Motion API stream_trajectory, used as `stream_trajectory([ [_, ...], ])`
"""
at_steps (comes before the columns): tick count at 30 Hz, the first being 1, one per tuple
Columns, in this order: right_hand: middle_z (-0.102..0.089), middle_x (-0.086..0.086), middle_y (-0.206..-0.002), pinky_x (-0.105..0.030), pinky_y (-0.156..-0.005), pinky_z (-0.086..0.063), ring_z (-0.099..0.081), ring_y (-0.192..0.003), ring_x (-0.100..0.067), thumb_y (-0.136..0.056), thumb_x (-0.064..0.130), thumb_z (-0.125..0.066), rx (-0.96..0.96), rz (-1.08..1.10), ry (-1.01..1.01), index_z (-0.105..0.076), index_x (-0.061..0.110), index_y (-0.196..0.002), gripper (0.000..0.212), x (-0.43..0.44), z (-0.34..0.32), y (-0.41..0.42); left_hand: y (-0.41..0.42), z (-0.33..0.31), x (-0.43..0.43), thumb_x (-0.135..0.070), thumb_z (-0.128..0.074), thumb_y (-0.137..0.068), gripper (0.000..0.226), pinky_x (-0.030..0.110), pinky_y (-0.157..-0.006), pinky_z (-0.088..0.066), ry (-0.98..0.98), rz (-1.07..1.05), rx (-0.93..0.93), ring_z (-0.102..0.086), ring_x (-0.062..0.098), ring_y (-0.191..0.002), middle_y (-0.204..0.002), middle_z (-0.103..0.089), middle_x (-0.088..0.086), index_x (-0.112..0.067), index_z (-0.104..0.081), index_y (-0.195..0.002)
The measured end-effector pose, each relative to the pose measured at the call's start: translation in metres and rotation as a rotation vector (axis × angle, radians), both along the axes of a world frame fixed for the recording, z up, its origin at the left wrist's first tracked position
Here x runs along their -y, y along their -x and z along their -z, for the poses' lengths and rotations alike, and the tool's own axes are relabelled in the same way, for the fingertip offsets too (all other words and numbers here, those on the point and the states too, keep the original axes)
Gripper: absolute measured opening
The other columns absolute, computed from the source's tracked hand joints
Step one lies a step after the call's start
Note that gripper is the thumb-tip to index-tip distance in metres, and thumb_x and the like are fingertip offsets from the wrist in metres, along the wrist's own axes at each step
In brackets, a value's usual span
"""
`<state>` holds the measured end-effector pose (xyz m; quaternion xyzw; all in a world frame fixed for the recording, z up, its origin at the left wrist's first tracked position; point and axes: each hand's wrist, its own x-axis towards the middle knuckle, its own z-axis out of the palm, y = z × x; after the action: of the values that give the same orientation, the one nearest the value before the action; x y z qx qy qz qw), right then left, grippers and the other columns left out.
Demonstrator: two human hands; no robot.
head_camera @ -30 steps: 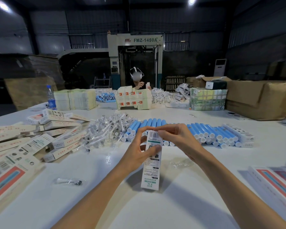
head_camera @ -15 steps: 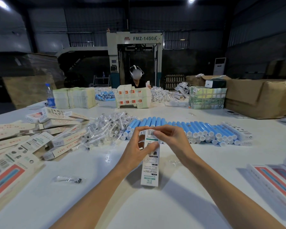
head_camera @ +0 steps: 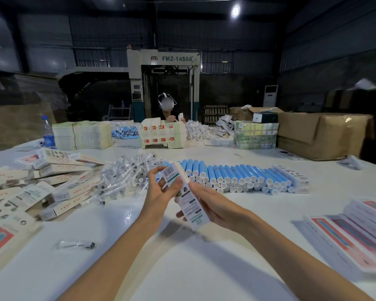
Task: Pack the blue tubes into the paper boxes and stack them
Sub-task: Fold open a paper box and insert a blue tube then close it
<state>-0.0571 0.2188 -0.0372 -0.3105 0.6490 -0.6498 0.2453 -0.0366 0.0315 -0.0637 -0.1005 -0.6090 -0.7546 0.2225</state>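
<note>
A narrow white paper box (head_camera: 189, 203) with a barcode near its top is lifted off the white table (head_camera: 182, 268) and tilted, top end to the left. My left hand (head_camera: 161, 192) grips its upper part, fingers curled round the top end. My right hand (head_camera: 206, 205) holds its lower half from the right. Behind the hands a long row of blue tubes (head_camera: 237, 174) with white caps lies stacked on the table. Whether a tube is inside the box is hidden.
Filled and flat paper boxes (head_camera: 59, 183) lie heaped at the left, beside a pile of clear wrapped applicators (head_camera: 126, 177). Flat cartons (head_camera: 356, 231) sit at the right. One small wrapped piece (head_camera: 78, 244) lies at front left. A person works at the table's far side behind stacks and cardboard boxes.
The box stood upright on the table with both hands at its top; now it is raised and tilted, and my right hand has slid down to its lower half.
</note>
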Motion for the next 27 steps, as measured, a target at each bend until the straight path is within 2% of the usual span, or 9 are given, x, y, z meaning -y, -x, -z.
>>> stream_trajectory([
  [3, -0.074, -0.005, -0.119, -0.028, -0.087, -0.058, -0.073, -0.098, -0.018, -0.1, 0.063, -0.056, -0.054, 0.099, -0.015, -0.069, 0.045, -0.128, 0.036, -0.01, 0.0, -0.014, -0.001, 0.0, -0.002, -0.052, -0.089, -0.079, 0.053, 0.036, -0.085, -0.063, 0.049, 0.065, 0.004, -0.074, 0.022, -0.108, -0.115, -0.077, 0.01, -0.051, -0.052, -0.117],
  [6, -0.075, 0.013, -0.11, -0.029, -0.088, -0.057, -0.073, -0.099, -0.011, -0.098, 0.07, -0.053, -0.135, 0.216, -0.094, -0.067, 0.054, -0.127, 0.036, -0.021, 0.01, -0.023, 0.001, 0.007, -0.007, -0.061, -0.086, -0.079, 0.061, 0.03, -0.084, -0.062, 0.223, 0.064, 0.013, -0.074, 0.016, -0.113, -0.122, -0.075, 0.008, -0.053, -0.045, -0.124],
  [10, -0.071, 0.019, -0.118, -0.025, -0.087, -0.054, -0.065, -0.109, -0.013, -0.103, 0.06, -0.051, -0.291, 0.445, -0.224, -0.065, 0.042, -0.133, 0.038, -0.034, 0.02, -0.03, 0.003, 0.02, -0.015, -0.058, -0.066, -0.089, 0.076, 0.031, -0.094, -0.059, 0.711, -0.079, 0.079, -0.066, -0.004, -0.11, -0.134, -0.056, -0.017, -0.043, -0.024, -0.151],
  [13, -0.063, 0.013, -0.135, -0.019, -0.08, -0.046, -0.06, -0.111, -0.004, -0.103, 0.057, -0.053, -0.438, 0.605, -0.322, -0.058, 0.034, -0.145, 0.048, -0.061, 0.019, -0.031, 0.001, 0.031, -0.013, -0.055, -0.066, -0.1, 0.049, 0.033, -0.098, -0.056, 0.931, -0.057, 0.071, -0.063, -0.002, -0.11, -0.124, -0.058, -0.028, -0.055, -0.039, -0.141],
  [15, -0.063, 0.013, -0.128, -0.019, -0.075, -0.045, -0.059, -0.105, 0.002, -0.103, 0.053, -0.056, -0.573, 0.721, -0.394, -0.056, 0.034, -0.145, 0.047, -0.092, 0.016, -0.034, -0.002, 0.035, -0.012, -0.047, -0.063, -0.102, 0.031, 0.033, -0.098, -0.056, 0.998, 0.006, 0.047, -0.064, 0.0, -0.109, -0.118, -0.061, -0.028, -0.056, -0.054, -0.13],
  [18, -0.064, 0.003, -0.122, -0.03, -0.071, -0.044, -0.061, -0.096, -0.013, -0.102, 0.045, -0.058, -0.735, 0.946, -0.573, -0.058, 0.031, -0.14, 0.04, -0.148, 0.017, -0.04, -0.007, 0.037, -0.016, -0.039, -0.061, -0.104, 0.023, 0.027, -0.095, -0.054, 1.05, 0.065, -0.016, -0.063, 0.002, -0.111, -0.114, -0.063, -0.028, -0.052, -0.063, -0.123],
  [22, -0.058, -0.004, -0.125, -0.035, -0.071, -0.047, -0.058, -0.106, -0.025, -0.102, 0.044, -0.056, -0.867, 1.24, -1.023, -0.05, 0.027, -0.143, 0.045, -0.216, 0.024, -0.053, -0.007, 0.035, -0.021, -0.025, -0.062, -0.107, 0.023, 0.022, -0.092, -0.053, 1.065, 0.044, -0.053, -0.062, 0.004, -0.109, -0.11, -0.065, -0.024, -0.045, -0.07, -0.115],
  [25, -0.047, -0.003, -0.13, -0.037, -0.084, -0.057, -0.051, -0.116, -0.022, -0.103, 0.047, -0.054, -0.842, 1.291, -1.244, -0.051, 0.023, -0.141, 0.045, -0.252, 0.027, -0.06, -0.01, 0.033, -0.024, -0.023, -0.062, -0.107, 0.021, 0.017, -0.09, -0.049, 1.064, 0.046, -0.063, -0.061, 0.005, -0.109, -0.109, -0.064, -0.025, -0.041, -0.073, -0.111],
  [27, -0.042, -0.002, -0.139, -0.036, -0.098, -0.053, -0.045, -0.126, -0.021, -0.104, 0.05, -0.053, -0.821, 1.25, -1.417, -0.048, 0.022, -0.142, 0.048, -0.268, 0.029, -0.063, -0.012, 0.031, -0.026, -0.022, -0.062, -0.108, 0.021, 0.015, -0.09, -0.048, 1.07, 0.043, -0.067, -0.06, 0.004, -0.11, -0.108, -0.066, -0.021, -0.039, -0.074, -0.11],
])
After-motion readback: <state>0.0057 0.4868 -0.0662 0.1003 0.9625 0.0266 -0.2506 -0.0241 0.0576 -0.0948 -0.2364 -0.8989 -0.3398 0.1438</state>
